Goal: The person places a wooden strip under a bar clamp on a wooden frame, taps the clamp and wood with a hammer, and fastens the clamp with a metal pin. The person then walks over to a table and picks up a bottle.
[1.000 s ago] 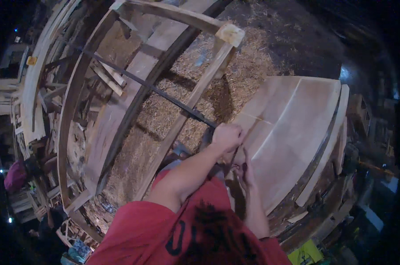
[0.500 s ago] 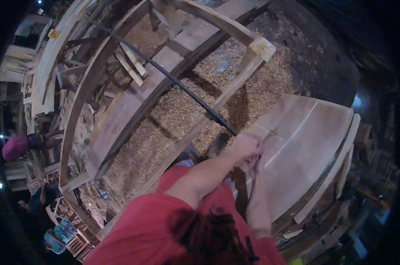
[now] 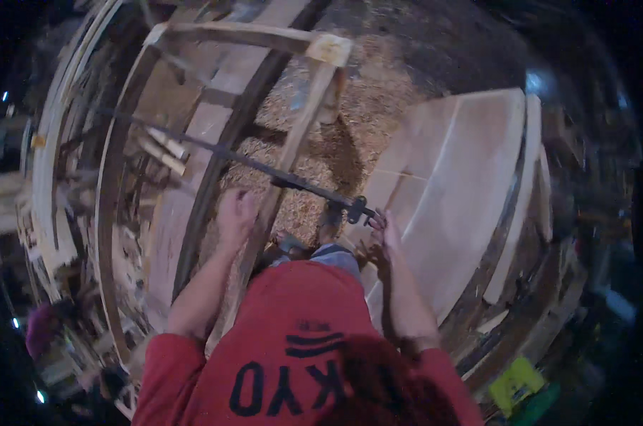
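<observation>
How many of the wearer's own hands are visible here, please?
2: the left hand beside the wooden rail, the right hand at the end of the dark clamp.

Two hands – one bar clamp – two pale sticks

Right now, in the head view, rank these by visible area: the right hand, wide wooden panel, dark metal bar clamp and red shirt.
1. Red shirt, helped by nearness
2. Wide wooden panel
3. Dark metal bar clamp, long but thin
4. Right hand
</observation>
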`<state>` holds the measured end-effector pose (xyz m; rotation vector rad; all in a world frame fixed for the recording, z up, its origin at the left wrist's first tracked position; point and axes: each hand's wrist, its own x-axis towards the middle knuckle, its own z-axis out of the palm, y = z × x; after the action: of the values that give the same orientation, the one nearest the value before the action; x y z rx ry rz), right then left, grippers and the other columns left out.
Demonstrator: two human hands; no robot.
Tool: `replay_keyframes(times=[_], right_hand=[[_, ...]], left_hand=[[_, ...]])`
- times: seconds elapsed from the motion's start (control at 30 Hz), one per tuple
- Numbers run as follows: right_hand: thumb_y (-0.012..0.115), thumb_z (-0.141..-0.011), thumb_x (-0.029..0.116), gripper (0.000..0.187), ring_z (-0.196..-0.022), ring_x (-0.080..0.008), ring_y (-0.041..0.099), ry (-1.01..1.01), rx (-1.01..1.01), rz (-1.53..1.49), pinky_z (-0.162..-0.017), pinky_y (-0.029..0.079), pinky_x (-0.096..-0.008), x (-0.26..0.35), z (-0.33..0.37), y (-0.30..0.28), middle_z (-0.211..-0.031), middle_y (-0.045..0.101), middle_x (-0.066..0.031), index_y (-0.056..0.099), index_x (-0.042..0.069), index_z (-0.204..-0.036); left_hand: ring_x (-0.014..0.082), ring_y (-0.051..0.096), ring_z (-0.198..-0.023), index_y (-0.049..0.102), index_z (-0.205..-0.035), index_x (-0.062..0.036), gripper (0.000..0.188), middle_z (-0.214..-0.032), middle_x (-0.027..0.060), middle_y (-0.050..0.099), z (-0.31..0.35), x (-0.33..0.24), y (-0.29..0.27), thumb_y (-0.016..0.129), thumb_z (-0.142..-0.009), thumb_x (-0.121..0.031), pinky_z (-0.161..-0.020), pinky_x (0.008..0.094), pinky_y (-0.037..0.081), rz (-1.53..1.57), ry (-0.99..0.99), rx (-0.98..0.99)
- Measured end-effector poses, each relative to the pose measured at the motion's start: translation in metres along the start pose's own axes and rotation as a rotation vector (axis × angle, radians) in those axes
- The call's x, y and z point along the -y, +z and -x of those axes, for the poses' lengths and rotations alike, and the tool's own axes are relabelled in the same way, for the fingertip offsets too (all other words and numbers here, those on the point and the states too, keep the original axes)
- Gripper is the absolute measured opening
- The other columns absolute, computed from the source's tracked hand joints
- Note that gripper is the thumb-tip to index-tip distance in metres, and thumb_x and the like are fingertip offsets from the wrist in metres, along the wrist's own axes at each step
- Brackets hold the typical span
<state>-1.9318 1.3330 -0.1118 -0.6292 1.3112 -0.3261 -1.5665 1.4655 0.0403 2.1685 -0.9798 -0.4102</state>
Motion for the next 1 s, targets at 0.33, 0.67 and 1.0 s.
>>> replay_keyframes(times=[0.33, 0.67, 1.0], right_hand=[[0.036, -0.099, 0.055, 0.058, -0.113, -0.0233, 0.054, -0.035, -0.037, -0.017, -0.097, 0.039, -0.0437, -0.008, -0.035, 0.013, -0.124, 0.058, -0.0141, 0.050, 0.013, -0.137], [0.051, -0.096, 0.042, 0.058, -0.108, -0.0199, 0.057, 0.166, 0.079, -0.292, -0.093, 0.041, -0.0379, 0.004, -0.039, 0.029, -0.119, 0.062, -0.0065, 0.035, 0.019, -0.147], [0.047, -0.092, 0.053, 0.074, -0.113, -0.0298, 0.053, -0.610, 0.057, 0.101, -0.096, 0.041, -0.0458, 0.072, -0.027, 0.023, -0.140, 0.048, -0.0148, 0.025, 0.014, -0.151]], left_hand=[[0.0301, 0.063, -0.088, 0.061, -0.103, 0.0012, 0.022, -0.095, 0.0176, 0.065, 0.035, 0.028, 0.012, 0.061, -0.093, -0.019, -0.080, 0.0387, 0.049, -0.093, -0.046, 0.152], [0.0393, 0.052, -0.117, 0.055, -0.127, -0.0052, 0.059, -0.129, 0.0200, 0.055, 0.009, -0.048, 0.038, 0.069, -0.078, -0.034, -0.097, 0.0463, 0.041, -0.368, 0.434, 0.227], [0.0367, 0.025, -0.141, 0.054, -0.127, -0.0098, 0.058, -0.146, 0.0198, 0.038, -0.004, -0.039, 0.064, 0.048, -0.091, -0.055, -0.105, 0.0669, 0.024, -0.500, 0.267, 0.343]])
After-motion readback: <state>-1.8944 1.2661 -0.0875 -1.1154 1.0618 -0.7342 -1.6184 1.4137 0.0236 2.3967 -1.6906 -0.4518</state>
